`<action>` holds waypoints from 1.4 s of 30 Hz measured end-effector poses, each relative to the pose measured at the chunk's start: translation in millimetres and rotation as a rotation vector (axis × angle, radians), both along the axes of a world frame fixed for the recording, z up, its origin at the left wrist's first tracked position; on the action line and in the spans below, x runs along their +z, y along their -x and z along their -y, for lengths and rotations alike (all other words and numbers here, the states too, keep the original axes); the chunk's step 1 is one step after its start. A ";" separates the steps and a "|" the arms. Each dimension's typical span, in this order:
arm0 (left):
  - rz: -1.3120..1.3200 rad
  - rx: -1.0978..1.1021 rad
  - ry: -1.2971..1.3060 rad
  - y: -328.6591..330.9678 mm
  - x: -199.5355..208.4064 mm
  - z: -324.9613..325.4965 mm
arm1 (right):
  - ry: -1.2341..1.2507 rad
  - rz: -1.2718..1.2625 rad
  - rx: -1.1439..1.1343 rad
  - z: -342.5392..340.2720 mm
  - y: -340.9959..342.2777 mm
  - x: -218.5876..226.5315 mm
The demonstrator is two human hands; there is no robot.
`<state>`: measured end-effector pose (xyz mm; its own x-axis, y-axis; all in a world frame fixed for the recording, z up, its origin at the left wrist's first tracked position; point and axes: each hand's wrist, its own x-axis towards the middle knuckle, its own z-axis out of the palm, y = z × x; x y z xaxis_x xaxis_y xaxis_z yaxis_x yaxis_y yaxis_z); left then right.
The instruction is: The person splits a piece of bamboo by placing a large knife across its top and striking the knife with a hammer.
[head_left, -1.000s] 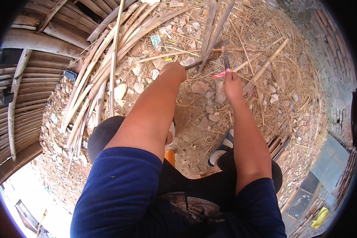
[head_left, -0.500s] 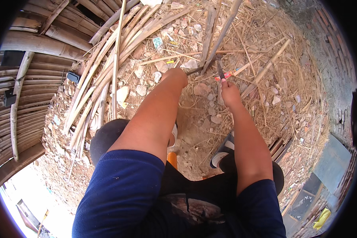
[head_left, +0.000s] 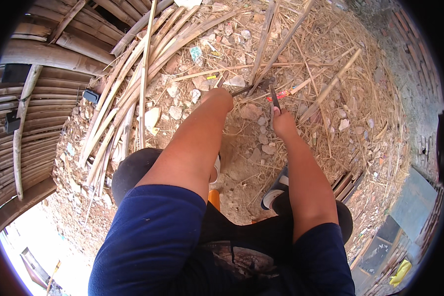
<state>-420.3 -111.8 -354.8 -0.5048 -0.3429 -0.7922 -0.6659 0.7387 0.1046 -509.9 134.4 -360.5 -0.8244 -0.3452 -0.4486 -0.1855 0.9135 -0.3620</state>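
My right hand (head_left: 284, 123) is closed round the dark handle of a hammer (head_left: 274, 96), whose dark head lies close beside the split wooden pole. My left hand (head_left: 216, 94) reaches further forward; its fingers are mostly hidden behind the wrist. Out of it toward the right runs a dark, narrow blade (head_left: 241, 91), its far end at the pole's near end. The split pole (head_left: 262, 44) spreads into two lengths that lean away from me and come together near the blade.
Long split strips (head_left: 150, 74) lie in a bundle at the left, beside a slatted bamboo wall (head_left: 49, 108). Stones, straw and a thick stick (head_left: 333, 84) litter the ground. A rough wall (head_left: 414, 98) borders the right. An orange object (head_left: 213, 198) shows between my legs.
My right hand has drawn slightly nearer to me and left with the hammer, whose head now shows beside the pole. The pole's upper lengths have shifted right. My left hand stays nearly still.
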 end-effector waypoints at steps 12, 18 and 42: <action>-0.022 0.021 -0.028 -8.2 18.1 0.8 | 0.327 0.248 -0.443 36.9 2.5 63.2; -0.075 -0.034 -0.029 -3.2 15.4 -3.5 | 0.266 0.122 -0.246 7.2 14.1 -2.5; 0.087 0.230 -0.603 -6.7 40.7 -2.9 | 0.663 0.445 -0.684 -12.2 -13.0 84.3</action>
<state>-413.7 -108.9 -314.1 -0.3965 0.0832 -0.9142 -0.8247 0.4052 0.3946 -497.0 146.6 -276.1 -0.7434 -0.1555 -0.6505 0.5678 0.3672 -0.7367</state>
